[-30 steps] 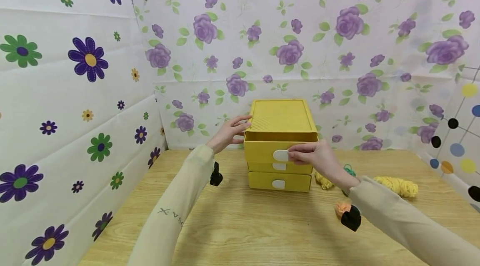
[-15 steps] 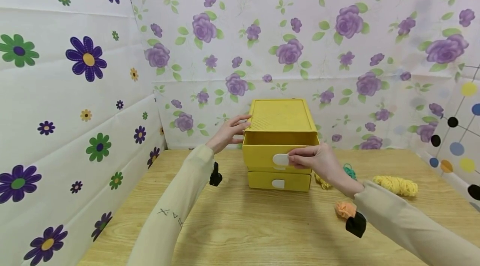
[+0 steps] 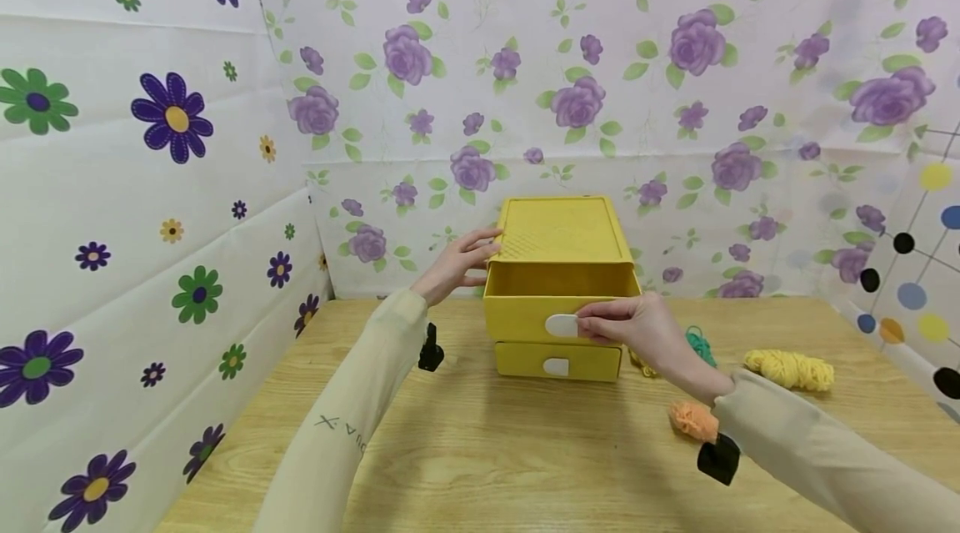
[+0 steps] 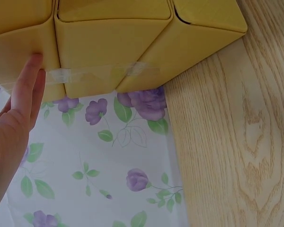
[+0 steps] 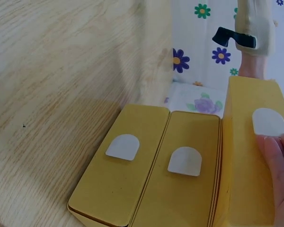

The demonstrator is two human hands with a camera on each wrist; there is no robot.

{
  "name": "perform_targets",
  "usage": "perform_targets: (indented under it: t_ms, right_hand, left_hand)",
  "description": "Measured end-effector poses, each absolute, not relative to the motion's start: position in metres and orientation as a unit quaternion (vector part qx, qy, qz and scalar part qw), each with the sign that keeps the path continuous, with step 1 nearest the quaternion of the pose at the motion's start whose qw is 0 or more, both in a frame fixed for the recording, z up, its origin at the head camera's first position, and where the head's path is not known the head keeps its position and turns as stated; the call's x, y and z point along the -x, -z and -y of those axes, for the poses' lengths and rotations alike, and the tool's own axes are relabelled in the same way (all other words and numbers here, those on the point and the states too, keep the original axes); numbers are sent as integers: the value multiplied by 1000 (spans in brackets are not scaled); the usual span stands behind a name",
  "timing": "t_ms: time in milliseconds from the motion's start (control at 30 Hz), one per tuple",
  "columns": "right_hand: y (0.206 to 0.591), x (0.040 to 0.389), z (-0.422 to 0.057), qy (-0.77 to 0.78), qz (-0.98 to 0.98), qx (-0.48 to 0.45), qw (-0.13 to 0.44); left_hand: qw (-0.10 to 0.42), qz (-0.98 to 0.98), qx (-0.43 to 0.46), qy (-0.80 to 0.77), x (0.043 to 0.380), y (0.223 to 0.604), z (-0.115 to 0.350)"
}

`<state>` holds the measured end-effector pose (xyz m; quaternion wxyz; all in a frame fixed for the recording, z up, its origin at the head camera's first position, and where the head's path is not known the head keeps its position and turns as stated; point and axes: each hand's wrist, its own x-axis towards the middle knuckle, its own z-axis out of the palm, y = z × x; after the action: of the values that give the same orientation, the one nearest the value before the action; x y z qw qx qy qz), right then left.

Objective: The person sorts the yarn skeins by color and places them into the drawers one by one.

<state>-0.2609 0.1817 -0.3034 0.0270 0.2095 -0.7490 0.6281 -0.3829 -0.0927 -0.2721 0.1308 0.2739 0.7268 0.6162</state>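
A small yellow drawer unit stands near the back of the table. Its top drawer is pulled partway out, and the part of the inside that shows has nothing in it. My right hand pinches the white pull tab on that drawer's front between thumb and fingers. In the right wrist view the middle drawer and bottom drawer are closed, each with a white tab. My left hand rests against the unit's left side; in the left wrist view its fingers lie fairly straight on the yellow wall.
Right of the unit lie an orange yarn bundle, a yellow yarn skein and a teal yarn bundle. More yellow yarn is partly hidden behind the right hand. A flowered cloth hangs behind the wooden table.
My right hand has drawn the top drawer farther out toward me, exposing more of its inside and covering the middle drawer's front in the head view. My left hand stays in place.
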Motion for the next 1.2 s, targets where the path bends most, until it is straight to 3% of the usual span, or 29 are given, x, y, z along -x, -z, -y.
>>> perform_targets:
  t_ms: [367, 700, 1200]
  right_hand:
    - [301, 256, -187, -602, 765, -231, 16]
    - [291, 254, -210, -581, 746, -323, 39]
    - [271, 249, -259, -550, 770, -314, 79]
  left_hand:
    - [132, -727, -270, -617, 384, 272, 92]
    - [133, -731, -268, -613, 383, 273, 92]
    - [103, -739, -263, -612, 399, 286, 90]
